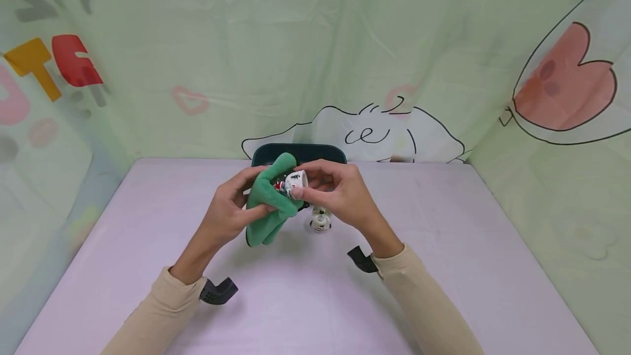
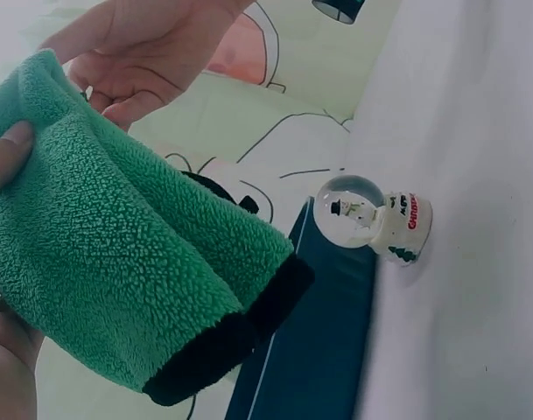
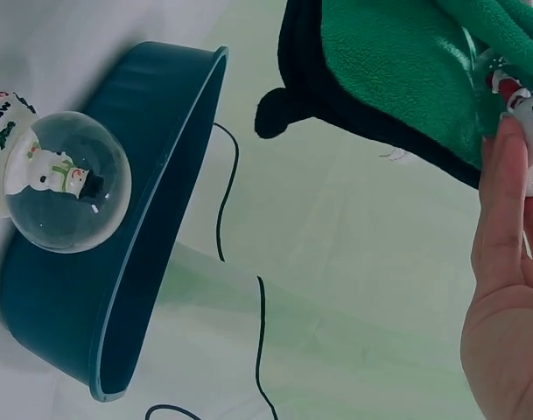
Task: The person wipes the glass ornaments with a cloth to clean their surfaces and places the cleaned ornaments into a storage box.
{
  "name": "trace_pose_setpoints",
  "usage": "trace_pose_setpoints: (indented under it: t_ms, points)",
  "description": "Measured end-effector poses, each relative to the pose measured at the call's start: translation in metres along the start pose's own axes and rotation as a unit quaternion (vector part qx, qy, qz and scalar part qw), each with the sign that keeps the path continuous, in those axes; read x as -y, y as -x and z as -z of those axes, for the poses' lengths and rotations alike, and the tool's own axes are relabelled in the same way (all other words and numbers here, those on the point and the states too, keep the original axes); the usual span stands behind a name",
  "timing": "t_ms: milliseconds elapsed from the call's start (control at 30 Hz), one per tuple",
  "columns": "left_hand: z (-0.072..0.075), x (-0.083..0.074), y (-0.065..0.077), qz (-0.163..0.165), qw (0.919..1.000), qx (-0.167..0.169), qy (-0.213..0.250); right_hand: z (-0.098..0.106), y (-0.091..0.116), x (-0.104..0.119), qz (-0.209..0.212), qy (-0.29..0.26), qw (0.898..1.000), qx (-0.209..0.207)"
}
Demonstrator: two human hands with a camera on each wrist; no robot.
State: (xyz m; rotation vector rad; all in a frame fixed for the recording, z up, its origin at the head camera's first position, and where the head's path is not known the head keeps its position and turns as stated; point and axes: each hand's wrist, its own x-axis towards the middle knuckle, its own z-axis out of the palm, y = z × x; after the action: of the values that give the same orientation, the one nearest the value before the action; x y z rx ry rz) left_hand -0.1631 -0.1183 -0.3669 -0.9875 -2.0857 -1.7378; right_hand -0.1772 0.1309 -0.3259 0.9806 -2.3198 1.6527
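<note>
Between both hands, above the table, is a snow globe (image 1: 296, 180) with a white base and a red-and-white figure inside. My right hand (image 1: 340, 188) pinches its base between thumb and fingers. A green towel (image 1: 268, 201) with black edging is wrapped partly round the glass, and my left hand (image 1: 234, 201) grips the towel against it. The towel (image 2: 117, 227) hangs in folds in the left wrist view, hiding the held globe there. A second snow globe (image 3: 69, 182), with a snowman inside, stands upright on the table just below the right hand.
Behind the hands, a dark teal basin (image 3: 82, 271) sits at the table's back edge, right behind the standing globe. The pale table (image 1: 443, 245) meets a printed curtain (image 1: 296, 59) at the back and sides. Black wrist mounts (image 1: 218, 291) stick out from both sleeves.
</note>
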Motion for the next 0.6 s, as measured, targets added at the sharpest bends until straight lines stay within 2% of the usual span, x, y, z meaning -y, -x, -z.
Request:
trace_pose_setpoints:
  t_ms: [167, 267, 600]
  points:
    - [0.0000, -0.0009, -0.0007, -0.002, 1.0000, 0.003, -0.005, 0.0008, -0.0006, 0.0002, -0.014, -0.021, 1.000, 0.004]
    - [-0.0001, -0.0010, -0.0009, 0.004, 1.0000, -0.004, 0.000, 0.0014, -0.0009, 0.0002, -0.008, -0.026, 1.000, 0.011]
    - [0.0028, -0.0006, 0.0000, 0.011, 0.9981, -0.025, 0.055, 0.0014, -0.0017, -0.0018, 0.088, -0.033, 0.995, 0.046]
